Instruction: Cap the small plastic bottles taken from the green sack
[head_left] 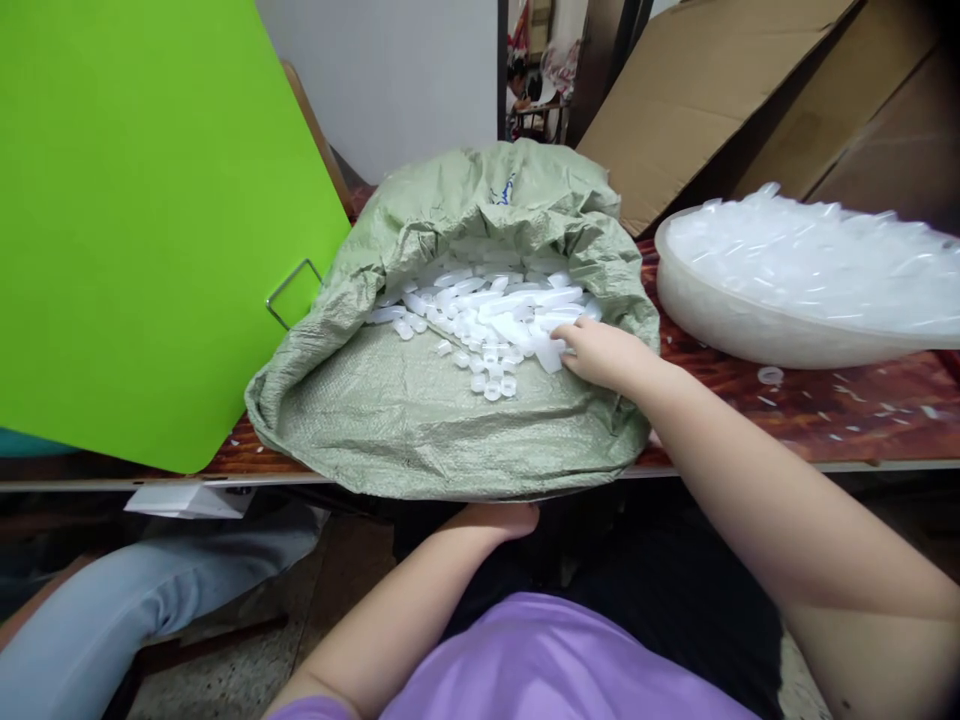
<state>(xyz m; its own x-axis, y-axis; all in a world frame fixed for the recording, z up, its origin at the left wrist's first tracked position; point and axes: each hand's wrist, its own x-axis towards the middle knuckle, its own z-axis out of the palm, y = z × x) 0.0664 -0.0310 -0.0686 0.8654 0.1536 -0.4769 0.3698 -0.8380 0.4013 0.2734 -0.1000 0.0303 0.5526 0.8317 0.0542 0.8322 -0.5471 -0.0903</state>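
A green woven sack (420,420) lies open on the table, full of small white plastic caps and tubes (487,300). My right hand (600,352) reaches into the sack's mouth, its fingers curled over white pieces at the edge of the pile. My left hand (495,518) rests below the table edge under the sack, fingers mostly hidden.
A white basin (750,325) heaped with clear plastic tubes sits at the right on the wooden table (825,410). A bright green board (150,220) leans at the left. Cardboard sheets (690,90) stand behind. Another person's leg in light trousers (150,600) is at the lower left.
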